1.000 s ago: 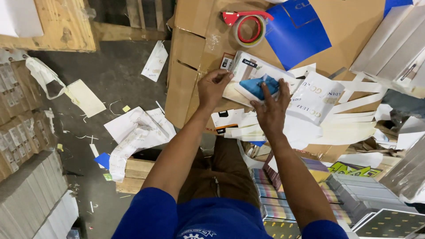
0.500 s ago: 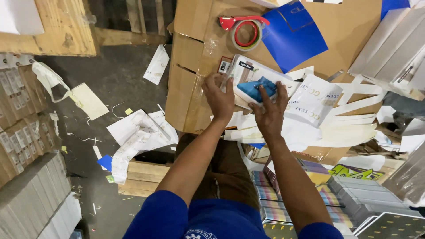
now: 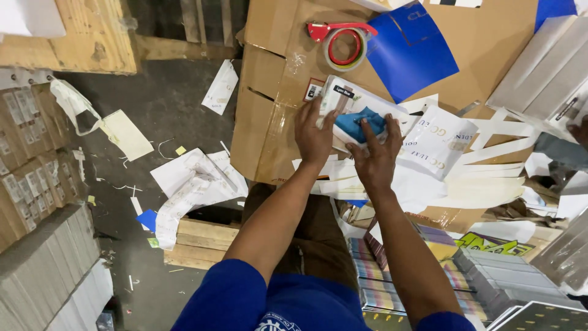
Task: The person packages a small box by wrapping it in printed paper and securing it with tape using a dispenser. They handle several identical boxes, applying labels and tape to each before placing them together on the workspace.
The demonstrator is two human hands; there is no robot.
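Observation:
A white flat packet [image 3: 352,101] with a blue item [image 3: 364,122] showing in it lies on a brown cardboard box [image 3: 275,104]. My left hand [image 3: 313,136] rests on the packet's left edge, thumb and fingers spread along it. My right hand [image 3: 375,156] presses its fingers down on the blue item. Both hands hold the packet flat against the cardboard. White printed paper bags [image 3: 438,144] and loose white strips [image 3: 484,184] lie just to the right.
A red tape dispenser [image 3: 343,40] and a blue sheet [image 3: 416,49] sit further back on the cardboard. Crumpled papers [image 3: 190,184] litter the dark floor at left. Stacked grey cartons [image 3: 43,270] stand lower left, colourful box stacks [image 3: 404,276] lower right, a wooden pallet [image 3: 92,37] upper left.
Both hands have shifted slightly on the packet; my left hand slid lower along its left side while my right stayed pressed on the blue item.

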